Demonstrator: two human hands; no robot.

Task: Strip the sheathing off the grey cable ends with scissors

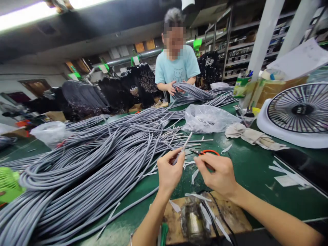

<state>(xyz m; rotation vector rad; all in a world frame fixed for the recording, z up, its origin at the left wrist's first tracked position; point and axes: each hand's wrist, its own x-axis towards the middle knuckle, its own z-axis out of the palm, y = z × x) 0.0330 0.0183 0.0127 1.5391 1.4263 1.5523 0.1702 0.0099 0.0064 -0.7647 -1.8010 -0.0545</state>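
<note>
My left hand [169,172] is closed round a grey cable, whose whitish end [188,139] sticks up past the thumb and forefinger. To its right, my right hand [219,172] has thumb and forefinger pinched together, apart from the cable end. Whatever is in that pinch, if anything, is too small to make out. Orange-handled scissors [212,151] lie on the green table just behind my right hand. Scraps of white strip [194,176] are scattered between and around my hands. Many grey cables [102,171] lie in long looped bundles to the left.
Below my hands, a wooden board [237,215] carries a metal block [196,222] and black cords. A plastic bag [207,118], cloth [252,136] and white fan [299,111] stand right. Across the table a co-worker [176,68] holds a cable bundle. A green fan [10,184] is left.
</note>
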